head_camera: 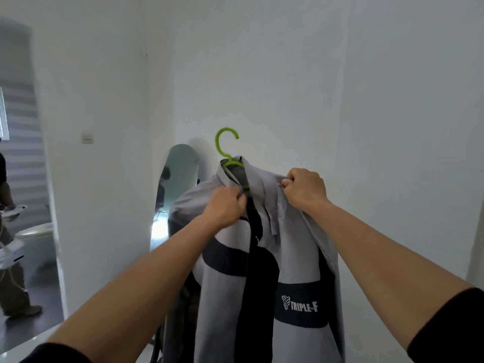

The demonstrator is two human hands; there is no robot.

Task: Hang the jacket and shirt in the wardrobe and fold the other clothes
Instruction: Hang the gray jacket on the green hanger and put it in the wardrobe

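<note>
We hold a grey jacket (293,258) up in front of a white wall (262,61), draped on a green hanger (225,148) whose hook rises just above our fingers. Our left hand (225,205) has its fingers curled tight, pinching the jacket's left front edge together with the hanger's green arm, a short piece of which shows just beyond the fingertips. Our right hand (305,188) is closed in a fist on the cloth at the jacket's right shoulder, bunching it just beside the collar. The collar sits between our two hands, slightly above them. Below our fingers the jacket hangs open, showing dark bands and a dark inner strip; the band under the right hand bears the white lettering "TRIPLE-F". Beyond the left fingers an oval mirror (178,179) leans at the wall, partly hidden by the jacket. Far to the left, another person (10,244) stands in a doorway.
</note>
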